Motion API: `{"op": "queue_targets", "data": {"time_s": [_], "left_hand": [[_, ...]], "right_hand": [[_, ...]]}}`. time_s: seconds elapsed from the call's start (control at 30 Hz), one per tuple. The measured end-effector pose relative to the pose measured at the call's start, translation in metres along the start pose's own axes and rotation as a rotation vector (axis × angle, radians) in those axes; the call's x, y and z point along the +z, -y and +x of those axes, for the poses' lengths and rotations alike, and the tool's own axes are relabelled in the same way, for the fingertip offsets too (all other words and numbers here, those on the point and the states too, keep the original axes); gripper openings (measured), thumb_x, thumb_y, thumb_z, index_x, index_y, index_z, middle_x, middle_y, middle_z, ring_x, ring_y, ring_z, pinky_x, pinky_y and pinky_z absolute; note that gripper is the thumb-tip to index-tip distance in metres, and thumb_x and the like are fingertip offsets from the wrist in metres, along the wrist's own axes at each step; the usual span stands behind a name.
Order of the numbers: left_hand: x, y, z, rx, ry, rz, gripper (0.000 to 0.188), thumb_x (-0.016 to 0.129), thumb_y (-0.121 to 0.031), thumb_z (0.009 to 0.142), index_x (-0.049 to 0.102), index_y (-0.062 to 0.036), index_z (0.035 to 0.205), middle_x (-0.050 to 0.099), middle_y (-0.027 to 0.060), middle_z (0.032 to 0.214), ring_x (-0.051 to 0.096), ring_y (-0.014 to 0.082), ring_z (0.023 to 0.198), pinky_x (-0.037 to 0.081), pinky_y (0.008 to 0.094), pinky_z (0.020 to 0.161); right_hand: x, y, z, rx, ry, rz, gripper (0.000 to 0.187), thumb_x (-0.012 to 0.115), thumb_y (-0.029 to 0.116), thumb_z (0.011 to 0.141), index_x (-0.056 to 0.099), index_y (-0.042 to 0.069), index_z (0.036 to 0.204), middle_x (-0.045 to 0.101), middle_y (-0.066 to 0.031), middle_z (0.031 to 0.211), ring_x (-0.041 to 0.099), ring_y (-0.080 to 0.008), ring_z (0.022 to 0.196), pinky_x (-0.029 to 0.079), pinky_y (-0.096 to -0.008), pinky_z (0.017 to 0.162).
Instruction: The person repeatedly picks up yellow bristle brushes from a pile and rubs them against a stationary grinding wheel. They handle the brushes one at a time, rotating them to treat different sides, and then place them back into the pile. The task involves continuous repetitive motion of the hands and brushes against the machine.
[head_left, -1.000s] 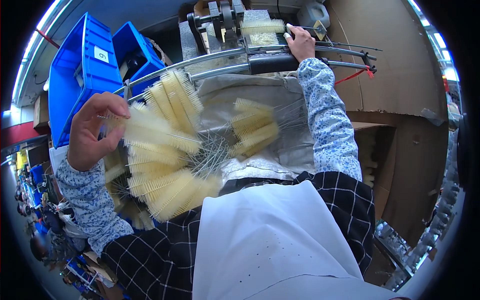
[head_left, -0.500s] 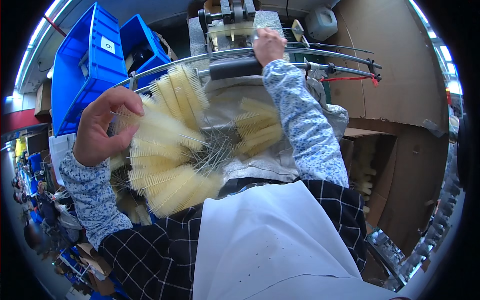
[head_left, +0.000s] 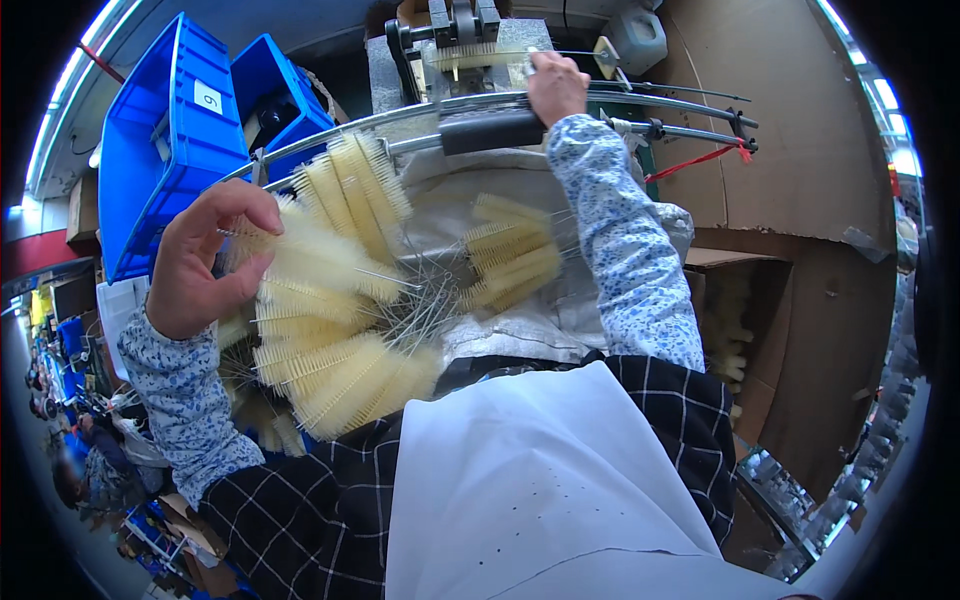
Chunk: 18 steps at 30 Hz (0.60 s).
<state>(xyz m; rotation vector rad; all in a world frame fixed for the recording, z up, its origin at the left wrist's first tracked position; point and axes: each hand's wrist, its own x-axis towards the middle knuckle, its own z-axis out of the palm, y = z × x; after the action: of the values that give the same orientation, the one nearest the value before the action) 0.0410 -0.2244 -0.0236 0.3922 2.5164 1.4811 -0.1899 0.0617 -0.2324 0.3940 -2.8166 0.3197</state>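
My left hand (head_left: 205, 262) pinches a round cream-bristled wire brush (head_left: 325, 258) between thumb and fingers, its bare wire end pointing right over the pile. Many similar brushes (head_left: 355, 380) lie fanned below and beside it, their wire stems tangled in the middle. At the far side my right hand (head_left: 558, 90) is closed at the right end of a cream brush (head_left: 475, 59) that lies across the machine (head_left: 462, 22). Some small silvery part shows at its fingertips, too little to name. Its wrist is next to a black sleeve (head_left: 490, 131) on the metal rails.
Curved metal rails (head_left: 690, 110) cross in front of the machine, with a red tie at their right end. Blue bins (head_left: 205, 130) stand at the left. A cardboard sheet (head_left: 790, 130) and an open carton (head_left: 745, 262) are at the right. A whitish jug (head_left: 637, 40) sits behind.
My right hand and the black sleeve have shifted right along the rails. Bristles now show plainly on the brush at the machine. My left hand keeps its pinch, nearly still.
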Motion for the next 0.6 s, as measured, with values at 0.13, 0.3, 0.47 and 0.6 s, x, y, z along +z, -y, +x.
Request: {"op": "queue_targets", "data": {"time_s": [0.13, 0.3, 0.47, 0.6], "left_hand": [[-0.003, 0.005, -0.008, -0.007, -0.038, -0.009, 0.029, 0.054, 0.003, 0.064, 0.050, -0.0050, 0.091, 0.049, 0.0037, 0.091, 0.047, 0.0132, 0.089, 0.035, 0.0264, 0.083], [-0.002, 0.001, -0.007, 0.046, -0.048, 0.005, 0.031, 0.052, 0.004, 0.064, 0.047, -0.0057, 0.093, 0.045, 0.0037, 0.092, 0.047, 0.0124, 0.089, 0.036, 0.0263, 0.082], [0.005, 0.003, 0.005, 0.064, 0.028, -0.013, 0.032, 0.052, 0.004, 0.066, 0.045, -0.0061, 0.095, 0.043, 0.0023, 0.091, 0.047, 0.0108, 0.088, 0.038, 0.0253, 0.081], [0.009, 0.004, 0.009, 0.072, 0.062, 0.020, 0.028, 0.052, 0.003, 0.069, 0.044, -0.0062, 0.094, 0.043, 0.0011, 0.088, 0.049, 0.0091, 0.084, 0.040, 0.0252, 0.079]], "right_hand": [[0.006, -0.062, 0.007, -0.044, -0.101, 0.004, 0.024, 0.057, 0.019, 0.075, 0.060, 0.013, 0.098, 0.060, -0.0050, 0.096, 0.057, -0.0240, 0.090, 0.044, -0.0419, 0.075], [-0.010, -0.121, 0.036, -0.042, 0.091, 0.191, 0.028, 0.054, 0.026, 0.079, 0.060, 0.013, 0.103, 0.060, -0.0117, 0.095, 0.057, -0.0292, 0.089, 0.044, -0.0381, 0.080], [-0.011, -0.131, 0.043, -0.179, 0.043, -0.110, 0.024, 0.048, 0.021, 0.082, 0.059, 0.013, 0.102, 0.058, -0.0105, 0.099, 0.055, -0.0288, 0.091, 0.043, -0.0371, 0.082], [-0.049, -0.154, 0.026, -0.167, 0.241, 0.260, 0.023, 0.046, 0.020, 0.084, 0.058, 0.012, 0.103, 0.060, -0.0144, 0.090, 0.057, -0.0292, 0.086, 0.044, -0.0347, 0.076]]}}
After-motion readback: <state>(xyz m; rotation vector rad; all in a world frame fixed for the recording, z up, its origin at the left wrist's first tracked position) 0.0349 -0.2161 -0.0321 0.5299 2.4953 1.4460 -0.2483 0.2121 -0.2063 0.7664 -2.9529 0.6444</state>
